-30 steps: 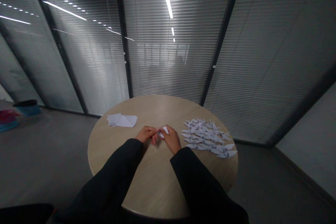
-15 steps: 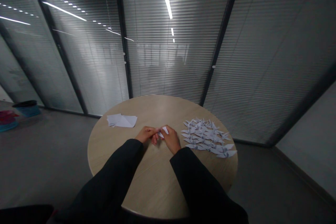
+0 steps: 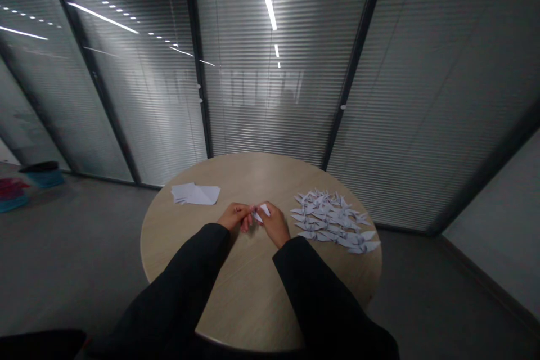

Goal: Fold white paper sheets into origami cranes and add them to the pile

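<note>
Between my hands, just above the middle of the round table, is a small piece of folded white paper [image 3: 264, 211]. My right hand [image 3: 275, 224] pinches it from the right, fingers closed. From the left, the thumb and fingers of my left hand [image 3: 237, 217] close on the paper's left end, which they partly cover. The paper's exact folded shape is too small to make out. To the right of my hands lie rows of folded white paper cranes [image 3: 333, 222]. Left of them rests a loose stack of white paper sheets [image 3: 203, 195].
The round wooden table [image 3: 248, 275] stands close to a glass partition [image 3: 270, 118] with blinds. On the floor at far left are a blue bin [image 3: 45, 175] with a dark rim and a red and blue container [image 3: 12, 194].
The fingers of my left hand have shifted slightly at the folded paper. Both hands stay in nearly the same place, and the cranes and sheets have not moved.
</note>
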`<state>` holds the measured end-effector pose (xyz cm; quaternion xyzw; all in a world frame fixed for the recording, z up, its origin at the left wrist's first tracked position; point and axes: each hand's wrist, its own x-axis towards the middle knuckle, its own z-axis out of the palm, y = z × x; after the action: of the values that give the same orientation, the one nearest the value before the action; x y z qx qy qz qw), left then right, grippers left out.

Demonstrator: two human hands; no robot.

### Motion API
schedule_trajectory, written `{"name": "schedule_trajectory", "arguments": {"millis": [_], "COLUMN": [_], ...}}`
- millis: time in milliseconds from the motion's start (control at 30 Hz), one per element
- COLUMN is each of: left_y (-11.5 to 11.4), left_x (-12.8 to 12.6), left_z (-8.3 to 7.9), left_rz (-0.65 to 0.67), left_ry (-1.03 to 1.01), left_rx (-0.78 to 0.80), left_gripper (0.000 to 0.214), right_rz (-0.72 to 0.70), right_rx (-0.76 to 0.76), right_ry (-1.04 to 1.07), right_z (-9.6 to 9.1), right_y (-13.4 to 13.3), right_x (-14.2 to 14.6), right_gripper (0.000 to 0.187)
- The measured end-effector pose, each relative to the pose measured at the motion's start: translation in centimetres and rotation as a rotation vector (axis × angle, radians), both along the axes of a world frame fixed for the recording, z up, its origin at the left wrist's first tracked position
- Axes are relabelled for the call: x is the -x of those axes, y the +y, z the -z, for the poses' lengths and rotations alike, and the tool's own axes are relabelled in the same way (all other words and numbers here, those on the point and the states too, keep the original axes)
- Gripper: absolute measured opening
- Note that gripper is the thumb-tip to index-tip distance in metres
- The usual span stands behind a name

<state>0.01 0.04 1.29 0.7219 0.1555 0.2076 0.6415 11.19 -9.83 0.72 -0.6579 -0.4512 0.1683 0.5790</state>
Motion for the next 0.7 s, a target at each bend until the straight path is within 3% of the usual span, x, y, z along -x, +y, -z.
{"name": "schedule_trajectory", "arguments": {"millis": [267,700], "left_y": [-0.1,0.0], "left_x": [-0.2,0.0], "left_z": [-0.1,0.0], "left_rz": [-0.027,0.048], "left_ry": [0.007,-0.034], "left_rx": [0.006,0.07], "left_gripper": [0.058,0.055], "right_rz": [0.029,0.019], "right_rx": [0.024,0.004], "right_ry": [-0.089,-0.11], "right_z": [-0.7,-1.0], "right_y": [-0.6,-0.8], "right_x": [0.2,0.3], "right_gripper": [0.016,0.016]}}
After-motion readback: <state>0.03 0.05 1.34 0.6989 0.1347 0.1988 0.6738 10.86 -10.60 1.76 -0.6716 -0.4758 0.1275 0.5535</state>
